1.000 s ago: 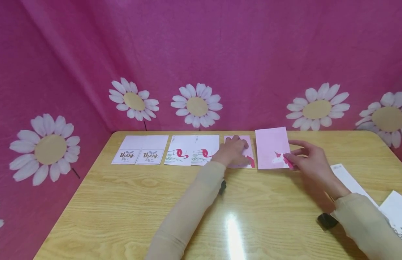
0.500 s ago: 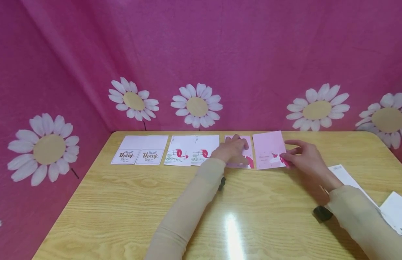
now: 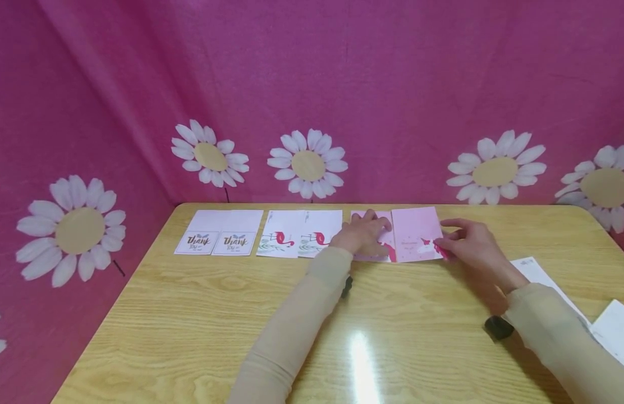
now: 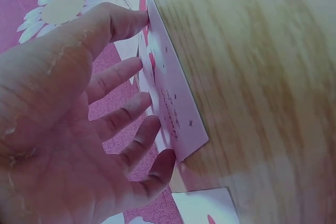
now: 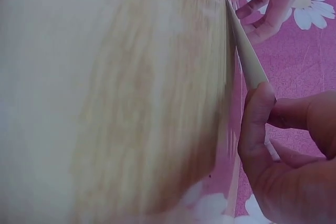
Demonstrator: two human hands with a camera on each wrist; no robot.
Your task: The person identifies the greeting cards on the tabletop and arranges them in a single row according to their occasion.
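The right hand (image 3: pixel 471 244) pinches the right edge of a pink card (image 3: pixel 415 234) between thumb and fingertips; the other fingers are loosely curled. In the right wrist view that edge is lifted off the table (image 3: pixel 201 314), so the card seems to be held by its rim to let it slide into line — a flat card is hard to shift otherwise. The left hand (image 3: pixel 365 233) lies with straight, spread fingers on a second pink card (image 3: pixel 384 249), pressing it down and gripping nothing, probably to keep it from slipping as its neighbour comes in beside it.

The held card sits at the far side of the table, at about one o'clock from the table's centre, its left edge touching or slightly overlapping the pressed card — which of the two cannot be told. Its long axis runs from six to twelve o'clock, the flamingo print at its near end.

To the left, toward eleven o'clock, the row holds two white flamingo cards (image 3: pixel 299 234) and two thank-you cards (image 3: pixel 219 233), edge to edge. More white cards (image 3: pixel 615 331) lie at four o'clock, near the right forearm.
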